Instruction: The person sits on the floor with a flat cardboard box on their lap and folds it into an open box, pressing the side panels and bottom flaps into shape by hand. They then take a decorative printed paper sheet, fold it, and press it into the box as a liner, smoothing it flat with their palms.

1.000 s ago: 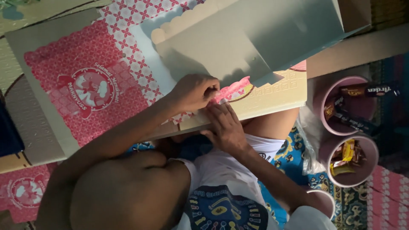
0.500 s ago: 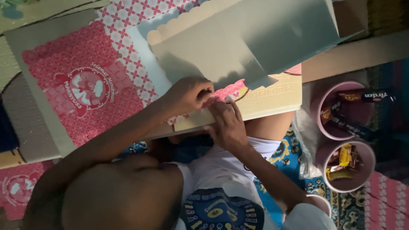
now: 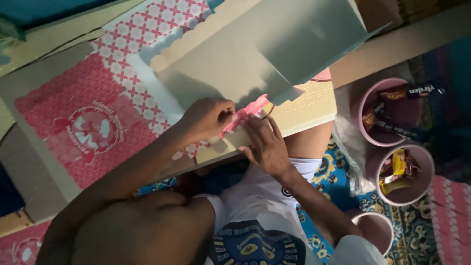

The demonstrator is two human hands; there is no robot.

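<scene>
A flat cardboard box blank point(image 3: 88, 122), printed in pink and red with a round emblem, lies across my lap. Its grey inner flap point(image 3: 274, 49) stands folded up at the far side. My left hand point(image 3: 206, 119) pinches a small pink tab point(image 3: 248, 112) at the edge of a cream panel point(image 3: 304, 110). Just below that tab, my right hand point(image 3: 265, 145) presses its fingers flat on the same panel. The two hands almost touch.
Two pink bowls point(image 3: 364, 128) point(image 3: 426, 182) with wrapped snacks stand at the right, and a third pink bowl point(image 3: 375, 228) sits lower down. A clear plastic bag point(image 3: 351, 167) lies beside them. A patterned blue mat point(image 3: 338, 181) covers the floor. More printed cardboard point(image 3: 19, 245) lies at the lower left.
The view has shifted slightly. Both hands stay at the pink tab, with my right hand's fingers now spread a little further up the cream panel.
</scene>
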